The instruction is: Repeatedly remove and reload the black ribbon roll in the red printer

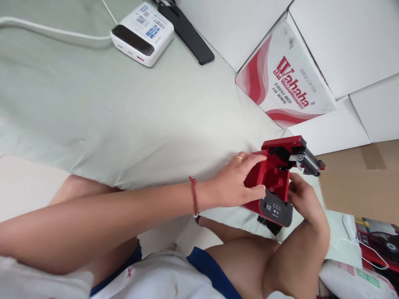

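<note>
White shirt (162,276) is bunching nearest the camera, blue shorts (215,274) peeking out beneath, both well apart from the grip. Left hand (232,182) is spreading thumb and fingers part-wide over the near side of a red device (277,178), thumb resting beside its dark panel (277,209), so it's having hold of the casing and covering some of that side. Right hand (307,199) is curling at the opposite wall, fingertips hiding; can't tell whether they're pinching anything. Device is sitting between both hands, near the edge of pale green cloth (187,108); its raised cover (282,143) is standing just beyond the left fingertips, black-and-metal mechanism (307,162) jutting above the right hand. Past the cover, Wahaha carton (289,83) and plain white boxes (346,41) are walling off the space; brown cardboard (349,178) is blocking the area beyond the right hand. Well apart from the left hand, white block (141,35) with cable (62,31) is lying beside a thin black slab (190,35). Casing is looking smooth, hard, boxy, hollow inside; panel is showing rounded corners, small pale icons; cloth is creasing softly. Red cord bracelet (195,197) is circling the left wrist, gold-coloured ring (239,158) sitting on a finger.
</note>
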A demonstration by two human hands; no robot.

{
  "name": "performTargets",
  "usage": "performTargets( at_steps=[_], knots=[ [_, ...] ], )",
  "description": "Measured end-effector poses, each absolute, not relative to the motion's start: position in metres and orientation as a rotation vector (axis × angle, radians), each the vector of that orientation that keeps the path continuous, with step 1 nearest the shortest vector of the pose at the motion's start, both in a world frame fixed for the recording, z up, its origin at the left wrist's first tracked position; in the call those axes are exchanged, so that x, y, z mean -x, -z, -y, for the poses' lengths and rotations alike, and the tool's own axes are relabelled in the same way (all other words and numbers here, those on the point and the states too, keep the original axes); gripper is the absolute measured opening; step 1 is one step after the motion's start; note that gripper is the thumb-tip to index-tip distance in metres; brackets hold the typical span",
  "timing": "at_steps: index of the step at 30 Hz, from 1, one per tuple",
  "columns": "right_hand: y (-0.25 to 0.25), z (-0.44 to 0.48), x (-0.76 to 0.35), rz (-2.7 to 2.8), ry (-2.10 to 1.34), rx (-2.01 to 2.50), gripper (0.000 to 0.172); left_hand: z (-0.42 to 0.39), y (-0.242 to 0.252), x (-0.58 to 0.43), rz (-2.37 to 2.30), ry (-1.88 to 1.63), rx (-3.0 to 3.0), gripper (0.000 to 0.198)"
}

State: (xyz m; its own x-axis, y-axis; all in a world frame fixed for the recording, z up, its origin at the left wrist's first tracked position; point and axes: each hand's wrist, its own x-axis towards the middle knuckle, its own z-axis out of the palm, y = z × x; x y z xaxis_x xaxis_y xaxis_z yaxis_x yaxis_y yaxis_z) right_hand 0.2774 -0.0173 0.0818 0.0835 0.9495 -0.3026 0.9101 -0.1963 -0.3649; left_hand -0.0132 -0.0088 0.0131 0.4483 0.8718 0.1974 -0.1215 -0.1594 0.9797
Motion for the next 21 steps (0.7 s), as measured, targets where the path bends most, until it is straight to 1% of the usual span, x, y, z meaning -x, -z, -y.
performTargets(
  at_steps=[3, 7, 8, 10, 12, 13, 15, 18, 21],
  knots=[
    [-0.087, 0.020, -0.273, 1.981, -0.874, 2.215, 0.042, 0.009, -0.014, 0.013, -0.727, -0.999, -1.481, 0.067],
    [-0.122, 0.041, -0.295, 2.235, -1.183, 2.058, 0.038, 0.008, -0.012, 0.012, -0.721, -0.991, -1.494, 0.069],
    [-0.132, 0.047, -0.305, 2.356, -1.189, 1.948, 0.035, 0.008, -0.012, 0.012, -0.718, -0.989, -1.494, 0.069],
    [-0.151, 0.057, -0.323, 2.560, -1.219, 1.538, 0.032, 0.008, -0.011, 0.013, -0.712, -0.986, -1.494, 0.068],
    [-0.163, 0.064, -0.330, 2.654, -1.275, 1.117, 0.038, 0.008, -0.011, 0.013, -0.709, -0.991, -1.497, 0.066],
    [-0.166, 0.067, -0.328, 2.645, -1.251, 1.019, 0.039, 0.008, -0.012, 0.013, -0.713, -0.994, -1.498, 0.066],
    [-0.166, 0.070, -0.310, 2.578, -1.045, 1.126, 0.037, 0.008, -0.012, 0.013, -0.727, -0.992, -1.494, 0.066],
    [-0.158, 0.071, -0.266, 2.394, -0.612, 1.568, 0.032, 0.008, -0.014, 0.013, -0.737, -0.983, -1.486, 0.067],
    [-0.145, 0.062, -0.226, 2.256, -0.469, 1.796, 0.031, 0.008, -0.015, 0.012, -0.745, -0.989, -1.495, 0.065]
  ],
)
